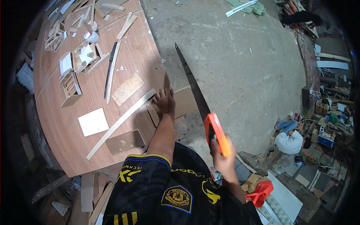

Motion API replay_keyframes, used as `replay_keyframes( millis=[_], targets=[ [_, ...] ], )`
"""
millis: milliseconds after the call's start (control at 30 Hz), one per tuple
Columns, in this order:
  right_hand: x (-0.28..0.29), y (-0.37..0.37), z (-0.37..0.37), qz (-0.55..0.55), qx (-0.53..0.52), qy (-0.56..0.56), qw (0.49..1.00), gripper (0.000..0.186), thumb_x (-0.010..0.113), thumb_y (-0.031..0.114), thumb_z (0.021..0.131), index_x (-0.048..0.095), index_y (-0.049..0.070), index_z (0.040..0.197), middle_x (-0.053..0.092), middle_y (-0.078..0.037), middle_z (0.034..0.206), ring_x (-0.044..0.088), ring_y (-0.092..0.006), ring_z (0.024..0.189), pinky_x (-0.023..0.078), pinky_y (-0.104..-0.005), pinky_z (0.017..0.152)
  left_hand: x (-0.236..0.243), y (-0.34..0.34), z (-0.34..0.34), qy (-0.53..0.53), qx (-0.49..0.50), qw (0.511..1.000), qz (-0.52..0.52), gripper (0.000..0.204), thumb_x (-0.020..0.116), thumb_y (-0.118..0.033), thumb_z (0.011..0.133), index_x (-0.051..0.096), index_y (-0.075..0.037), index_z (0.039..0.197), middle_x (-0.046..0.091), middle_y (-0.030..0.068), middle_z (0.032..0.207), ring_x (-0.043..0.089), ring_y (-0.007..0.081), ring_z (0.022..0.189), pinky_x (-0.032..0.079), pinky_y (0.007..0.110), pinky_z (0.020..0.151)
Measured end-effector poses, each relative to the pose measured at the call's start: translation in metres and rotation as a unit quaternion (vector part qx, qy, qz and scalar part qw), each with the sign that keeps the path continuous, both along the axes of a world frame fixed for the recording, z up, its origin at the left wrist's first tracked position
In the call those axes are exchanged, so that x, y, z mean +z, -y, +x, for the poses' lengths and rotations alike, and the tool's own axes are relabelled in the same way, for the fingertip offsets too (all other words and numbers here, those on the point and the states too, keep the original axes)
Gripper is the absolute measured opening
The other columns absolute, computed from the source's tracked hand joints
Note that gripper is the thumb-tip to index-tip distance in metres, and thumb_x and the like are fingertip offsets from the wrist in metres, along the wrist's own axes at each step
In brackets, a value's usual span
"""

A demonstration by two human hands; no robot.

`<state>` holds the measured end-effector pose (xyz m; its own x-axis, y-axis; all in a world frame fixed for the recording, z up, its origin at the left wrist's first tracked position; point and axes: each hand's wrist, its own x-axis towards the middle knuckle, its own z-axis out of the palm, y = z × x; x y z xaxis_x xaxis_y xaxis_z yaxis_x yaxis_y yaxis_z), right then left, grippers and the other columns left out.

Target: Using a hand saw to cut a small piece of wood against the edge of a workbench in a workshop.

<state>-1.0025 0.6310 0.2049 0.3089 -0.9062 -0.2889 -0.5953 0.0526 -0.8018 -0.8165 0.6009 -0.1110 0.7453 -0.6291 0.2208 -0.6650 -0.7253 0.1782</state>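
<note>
My right hand (222,155) is wrapped round the orange handle of a handsaw (195,88). The dark blade slants up and away to the left, over the floor beyond the table edge, touching no wood. At the table's right edge my left hand (165,101) lies palm down with its fingers stretched out. Its fingertips rest beside the far end of a long, narrow wooden strip (120,123), which runs toward the near left of the table. What lies beneath the palm is hidden. A brown board (183,103) juts out past the table edge next to this hand.
On the wooden table (56,131) lie a white square panel (93,122), a thin plywood piece (128,88), a brown block (125,141) and small wooden furniture models (71,89). A person (289,142) crouches at the right among clutter. A red bag (260,193) lies near my right arm.
</note>
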Motion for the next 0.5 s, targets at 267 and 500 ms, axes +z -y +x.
replay_keyframes(
  millis=[267, 500],
  targets=[
    [-0.070, 0.026, 0.038, 0.004, 0.066, -0.055, 0.996, 0.019, 0.065, 0.014, 0.091, 0.055, -0.001, 0.097, 0.059, -0.024, 0.079, 0.059, -0.0472, 0.077, 0.048, -0.0406, 0.063, -0.029, -0.004, 0.005, 0.081, -0.006, 0.996, 0.034, 0.015, 0.055, -0.035, 0.091, 0.057, -0.021, 0.091, 0.055, -0.0002, 0.096, 0.053, 0.0241, 0.093, 0.040, 0.043, 0.076],
    [-0.066, 0.027, 0.046, 0.008, 0.079, -0.027, 0.996, 0.019, 0.065, 0.013, 0.091, 0.054, -0.002, 0.095, 0.059, -0.025, 0.080, 0.059, -0.0482, 0.080, 0.048, -0.0417, 0.064, -0.042, -0.007, 0.006, 0.038, -0.020, 0.998, 0.051, 0.017, 0.055, -0.037, 0.089, 0.057, -0.020, 0.091, 0.055, -0.0008, 0.097, 0.052, 0.0232, 0.093, 0.040, 0.043, 0.077]
  ],
)
